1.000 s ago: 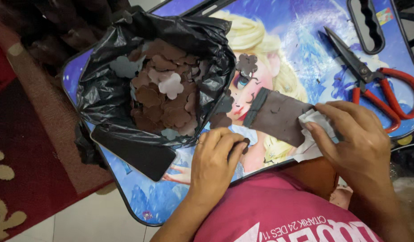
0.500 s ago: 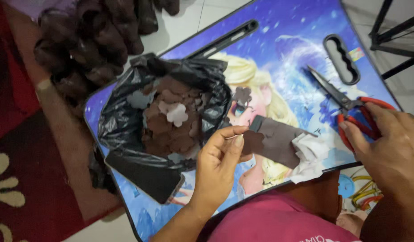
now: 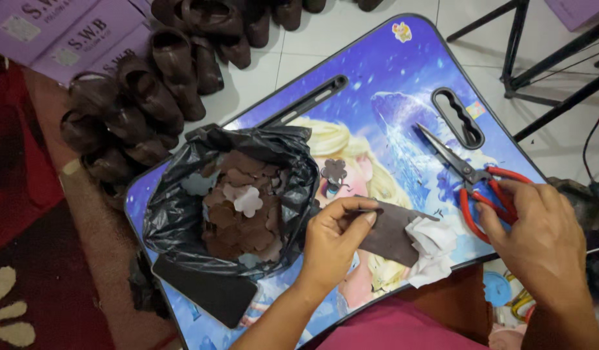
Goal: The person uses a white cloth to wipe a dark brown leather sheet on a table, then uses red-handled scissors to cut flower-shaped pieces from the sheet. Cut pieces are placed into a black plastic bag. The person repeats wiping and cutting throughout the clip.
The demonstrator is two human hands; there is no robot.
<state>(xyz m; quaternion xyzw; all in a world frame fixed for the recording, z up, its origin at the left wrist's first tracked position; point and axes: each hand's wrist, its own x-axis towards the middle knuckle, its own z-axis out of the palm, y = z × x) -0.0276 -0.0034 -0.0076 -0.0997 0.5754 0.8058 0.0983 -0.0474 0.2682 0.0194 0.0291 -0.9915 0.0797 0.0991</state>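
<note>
Purple cardboard boxes are lying flat at top left on the floor, stacked or overlapping, each showing dark lettering and a small pale square label. Another purple box corner is poking in at top right, probably the same kind. A black plastic bag is sitting open on the tabletop, holding brown cut-outs. No screens showing.

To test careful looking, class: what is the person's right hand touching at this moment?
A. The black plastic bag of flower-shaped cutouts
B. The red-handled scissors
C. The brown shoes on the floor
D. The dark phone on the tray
B: the right hand rests on the red loops of the red-handled scissors lying on the tray table, while the left hand pinches a brown sheet.
</note>
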